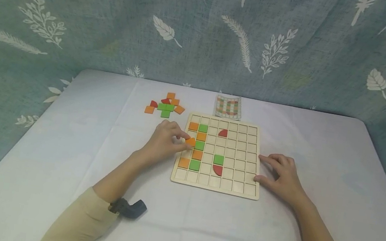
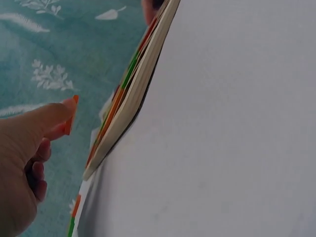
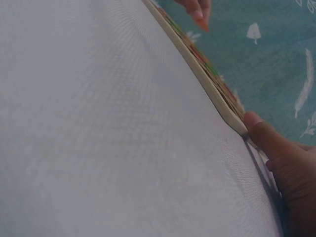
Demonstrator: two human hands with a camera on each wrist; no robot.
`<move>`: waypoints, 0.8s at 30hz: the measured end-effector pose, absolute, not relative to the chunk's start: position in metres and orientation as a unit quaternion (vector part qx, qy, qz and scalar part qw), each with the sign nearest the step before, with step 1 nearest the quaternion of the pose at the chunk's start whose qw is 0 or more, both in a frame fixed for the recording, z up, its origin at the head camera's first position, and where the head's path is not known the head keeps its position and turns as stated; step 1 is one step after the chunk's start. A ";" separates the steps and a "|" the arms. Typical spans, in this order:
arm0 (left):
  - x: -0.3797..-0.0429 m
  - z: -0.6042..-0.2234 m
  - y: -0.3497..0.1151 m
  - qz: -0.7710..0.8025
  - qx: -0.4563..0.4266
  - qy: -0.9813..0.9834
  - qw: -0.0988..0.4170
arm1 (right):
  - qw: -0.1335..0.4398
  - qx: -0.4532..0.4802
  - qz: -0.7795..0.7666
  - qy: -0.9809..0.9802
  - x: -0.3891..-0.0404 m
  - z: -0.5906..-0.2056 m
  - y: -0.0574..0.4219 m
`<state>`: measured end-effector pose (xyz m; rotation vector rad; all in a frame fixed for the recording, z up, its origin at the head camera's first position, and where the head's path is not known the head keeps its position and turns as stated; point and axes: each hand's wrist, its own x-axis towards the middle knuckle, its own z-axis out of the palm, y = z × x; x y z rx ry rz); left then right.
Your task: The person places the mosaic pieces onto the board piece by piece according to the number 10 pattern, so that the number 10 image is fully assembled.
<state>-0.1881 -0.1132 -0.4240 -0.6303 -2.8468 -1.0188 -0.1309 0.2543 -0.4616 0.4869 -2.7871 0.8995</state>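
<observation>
Evidently a patterned curtain (image 1: 206, 31) is hung behind the scene, and below it a table (image 1: 217, 232) is covered in white. On the table a gridded wooden board (image 1: 230, 152) is laid flat. Its right edge is touched by the thumb and fingers of the right hand (image 1: 283, 175), spread well apart; no tile is seen in that grasp. At the opposite edge the left hand (image 1: 161, 143) is held with thumb and forefinger pinched together. Beyond the board's far left corner, spare tiles (image 1: 166, 107) are heaped, and a pattern card (image 1: 228, 107) is placed just behind it. Smallest of all, one orange tile (image 1: 190, 141) is gripped in that pinch, tilted above the left column, beside a green tile (image 1: 199, 145). The step in hand is judged to be its placing; next, it should be levelled, lined up with a left-column square and lowered, the board being steadied.
</observation>
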 end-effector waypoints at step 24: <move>-0.164 -0.432 -0.074 -0.270 -0.344 -0.899 -0.027 | 0.084 0.166 0.307 -0.933 -0.131 -0.461 0.255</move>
